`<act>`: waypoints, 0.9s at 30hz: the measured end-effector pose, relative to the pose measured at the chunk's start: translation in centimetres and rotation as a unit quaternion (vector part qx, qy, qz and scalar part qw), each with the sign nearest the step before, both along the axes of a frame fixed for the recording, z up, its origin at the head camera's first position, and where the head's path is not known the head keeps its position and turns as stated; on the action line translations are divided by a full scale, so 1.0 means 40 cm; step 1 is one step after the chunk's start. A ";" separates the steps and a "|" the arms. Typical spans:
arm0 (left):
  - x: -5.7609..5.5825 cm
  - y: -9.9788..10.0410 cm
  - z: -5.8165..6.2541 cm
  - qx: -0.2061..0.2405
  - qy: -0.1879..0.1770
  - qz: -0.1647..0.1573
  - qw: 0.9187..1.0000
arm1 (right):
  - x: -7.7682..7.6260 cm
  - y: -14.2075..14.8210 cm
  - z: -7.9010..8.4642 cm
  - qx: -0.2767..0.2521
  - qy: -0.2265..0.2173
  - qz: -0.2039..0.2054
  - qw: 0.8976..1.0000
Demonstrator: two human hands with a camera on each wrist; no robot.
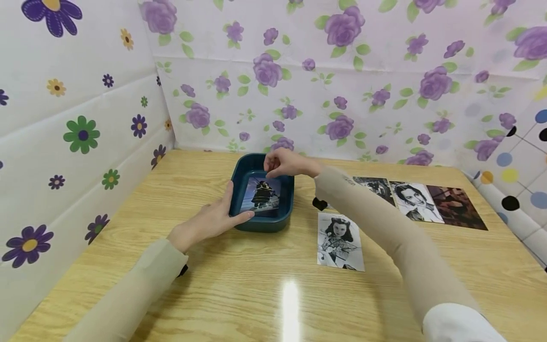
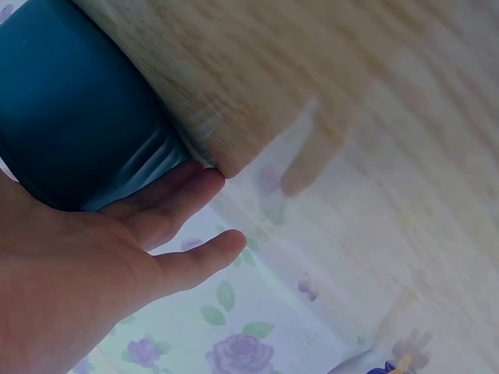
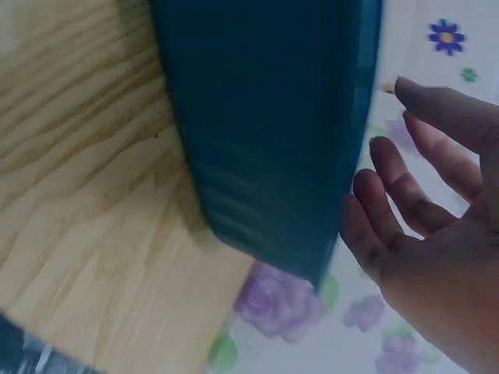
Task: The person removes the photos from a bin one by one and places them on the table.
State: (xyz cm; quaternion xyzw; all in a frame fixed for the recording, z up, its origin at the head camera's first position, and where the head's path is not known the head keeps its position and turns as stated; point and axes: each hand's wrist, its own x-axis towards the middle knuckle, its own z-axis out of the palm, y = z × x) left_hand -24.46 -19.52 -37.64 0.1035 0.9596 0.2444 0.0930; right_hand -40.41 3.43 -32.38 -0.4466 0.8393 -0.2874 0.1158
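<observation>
A dark teal plastic bin (image 1: 261,225) stands on the table, and inside it lies a color photo (image 1: 266,195) of a figure in dark clothes. My left hand (image 1: 213,216) rests against the bin's left side, its fingers straight along the wall and the thumb at the front rim. In the left wrist view, fingertips (image 2: 207,183) touch the teal wall. Over the bin's back right part is my right hand (image 1: 287,163), fingers loosely curled and holding nothing. The right wrist view shows these bent fingers (image 3: 398,187) apart from one another beside the rim.
A black-and-white portrait photo (image 1: 339,242) lies right of the bin. Further right is a row of photos, with a portrait (image 1: 416,202) and a dark reddish one (image 1: 456,206); my right forearm covers part of the row. Flowered sheets (image 1: 239,95) hang behind the wooden table (image 1: 239,285).
</observation>
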 end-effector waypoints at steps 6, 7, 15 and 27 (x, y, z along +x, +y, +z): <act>0.001 0.000 0.001 -0.003 -0.002 0.001 1.000 | -0.031 -0.059 -0.047 0.125 0.026 -0.008 0.992; 0.002 0.000 0.001 -0.002 -0.004 0.001 1.000 | -0.033 -0.065 -0.053 0.142 0.029 -0.012 0.989; 0.002 -0.002 0.001 0.000 -0.006 -0.003 1.000 | -0.033 -0.092 -0.067 0.209 0.032 -0.043 0.976; 0.003 -0.001 -0.001 -0.001 -0.002 -0.001 1.000 | -0.034 -0.101 -0.072 0.249 0.035 -0.071 0.965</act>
